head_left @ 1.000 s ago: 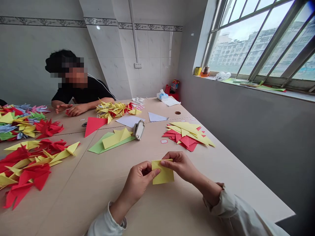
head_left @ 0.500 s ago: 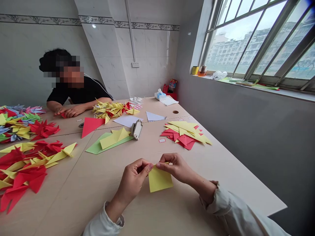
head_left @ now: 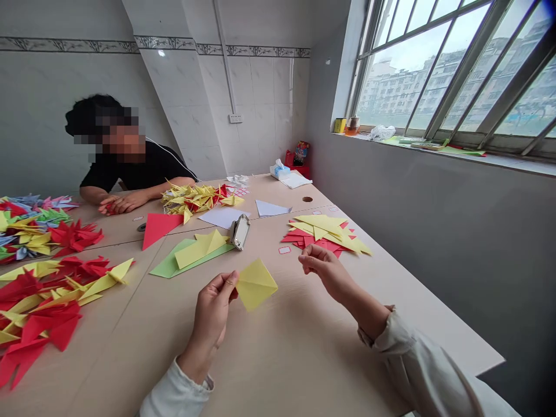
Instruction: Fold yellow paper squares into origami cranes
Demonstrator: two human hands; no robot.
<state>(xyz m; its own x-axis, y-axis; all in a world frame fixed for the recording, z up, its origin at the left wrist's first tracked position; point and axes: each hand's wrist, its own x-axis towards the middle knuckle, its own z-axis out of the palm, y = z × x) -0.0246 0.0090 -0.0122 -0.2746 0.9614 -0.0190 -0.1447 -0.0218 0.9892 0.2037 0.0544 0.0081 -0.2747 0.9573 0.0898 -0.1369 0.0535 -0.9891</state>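
My left hand pinches one corner of a folded yellow paper square between thumb and fingers, above the table. The square is tilted like a diamond, and a crease runs across it. To its right, my right hand is off the paper, fingers curled in toward the thumb, with nothing visible in them. Just beyond that hand lies a pile of folded yellow and red papers. Yellow folded paper on a green sheet lies beyond my left hand, beside a metallic, box-like object.
Red and yellow folded paper pieces are heaped along the left of the table. Across from me a person rests both hands on red paper, near a yellow pile. A tissue pack stands at the far end.
My right hand has let go of the yellow paper and moved right. My left hand has shifted left with the paper, which has turned from square-on to a diamond.
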